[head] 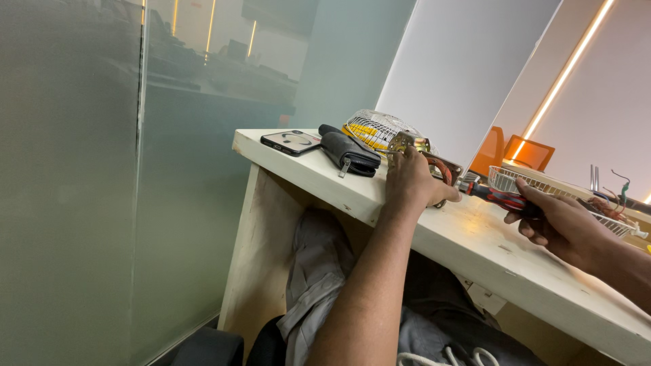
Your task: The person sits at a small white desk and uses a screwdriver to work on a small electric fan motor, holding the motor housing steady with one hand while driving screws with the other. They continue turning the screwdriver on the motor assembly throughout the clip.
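1. The left hand (413, 179) is clamped over a small motor with copper windings (437, 169) at the near edge of the pale counter (475, 244); it should press the part flat so it cannot twist.
2. The right hand (563, 227) is wrapped tight round a red-and-black screwdriver (498, 196), whose shaft should run straight into the motor.
3. The tip and any screw are hidden behind the left hand.
4. Farther off, the fan grille (376, 129) is partly blocked; the wire basket (522, 183) is cut off at right.
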